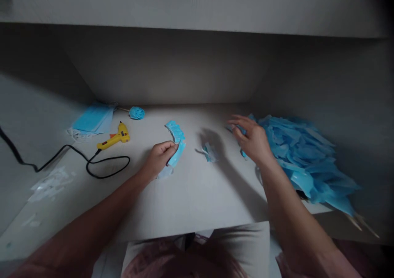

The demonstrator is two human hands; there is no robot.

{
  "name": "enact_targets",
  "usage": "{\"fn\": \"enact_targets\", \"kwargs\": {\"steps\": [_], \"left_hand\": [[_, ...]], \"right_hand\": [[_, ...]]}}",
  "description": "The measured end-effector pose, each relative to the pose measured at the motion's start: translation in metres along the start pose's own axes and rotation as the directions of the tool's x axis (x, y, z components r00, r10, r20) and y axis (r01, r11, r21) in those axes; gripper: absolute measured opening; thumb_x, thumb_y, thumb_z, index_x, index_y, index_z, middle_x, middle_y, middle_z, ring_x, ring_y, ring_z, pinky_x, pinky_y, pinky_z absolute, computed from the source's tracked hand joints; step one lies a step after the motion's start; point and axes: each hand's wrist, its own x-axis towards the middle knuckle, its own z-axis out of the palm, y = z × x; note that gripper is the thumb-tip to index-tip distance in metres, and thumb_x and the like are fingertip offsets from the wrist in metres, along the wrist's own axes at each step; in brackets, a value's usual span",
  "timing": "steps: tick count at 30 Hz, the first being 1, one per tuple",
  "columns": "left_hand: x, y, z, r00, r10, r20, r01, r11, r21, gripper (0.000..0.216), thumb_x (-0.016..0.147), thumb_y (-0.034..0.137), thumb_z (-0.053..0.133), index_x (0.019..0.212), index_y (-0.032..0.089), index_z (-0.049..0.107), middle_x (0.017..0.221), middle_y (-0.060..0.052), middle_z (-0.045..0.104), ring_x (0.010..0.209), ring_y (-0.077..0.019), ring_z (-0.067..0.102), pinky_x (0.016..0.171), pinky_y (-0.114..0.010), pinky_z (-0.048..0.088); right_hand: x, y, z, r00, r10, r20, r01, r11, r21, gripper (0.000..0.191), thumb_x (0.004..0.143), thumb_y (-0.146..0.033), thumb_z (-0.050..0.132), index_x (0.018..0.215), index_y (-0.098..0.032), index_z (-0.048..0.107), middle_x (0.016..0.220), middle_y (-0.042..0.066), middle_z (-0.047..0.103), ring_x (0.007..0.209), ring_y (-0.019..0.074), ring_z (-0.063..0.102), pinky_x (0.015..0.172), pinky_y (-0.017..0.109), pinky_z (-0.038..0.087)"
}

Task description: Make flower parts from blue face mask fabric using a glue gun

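Note:
My left hand point(162, 154) is closed, thumb on top, around a narrow strip of blue mask fabric point(176, 155). The strip's far part is gathered into small pleats and curves away to the upper left. A paler piece point(166, 172) shows below the fingers. My right hand point(248, 136) is over the right side of the surface, fingers loosely stretched and thumb apart. Small blue parts point(243, 153) show under and beside it; the hand hides most of them, and their kind is unclear. Between the hands lies a small crumpled clear and teal scrap point(210, 152).
A large heap of blue fabric pieces point(298, 146) fills the right, with thin sticks point(363, 224) jutting out. At left are a yellow glue gun point(115, 137) with a black cord point(107, 159), stacked blue masks point(94, 118) and a blue fabric rose point(137, 113). An overhanging panel point(197, 7) crosses above.

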Motion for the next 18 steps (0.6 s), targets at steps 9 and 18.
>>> {"fn": "enact_targets", "kwargs": {"steps": [9,18], "left_hand": [[-0.002,-0.001,-0.002,0.910,0.378,-0.171,-0.257,0.837,0.482,0.026,0.082,0.030,0.051,0.059,0.018,0.048,0.049,0.006,0.039,0.046,-0.0073,0.035,0.049,-0.021,0.027],[-0.001,-0.006,-0.003,0.859,0.496,-0.130,-0.316,0.712,0.627,0.025,0.083,0.028,0.052,0.060,0.017,0.053,0.052,0.004,0.047,0.050,-0.0088,0.040,0.053,-0.023,0.027]], "right_hand": [[-0.021,-0.072,0.059,0.823,-0.013,0.568,-0.366,0.753,0.547,0.044,0.089,-0.055,0.047,0.076,-0.016,0.064,0.068,0.003,0.063,0.061,0.0136,0.054,0.060,0.026,0.043],[-0.018,-0.085,0.081,0.886,0.024,0.463,-0.242,0.875,0.419,0.030,0.082,-0.036,0.053,0.058,-0.019,0.046,0.054,-0.005,0.040,0.053,0.0096,0.036,0.052,0.023,0.027]]}}
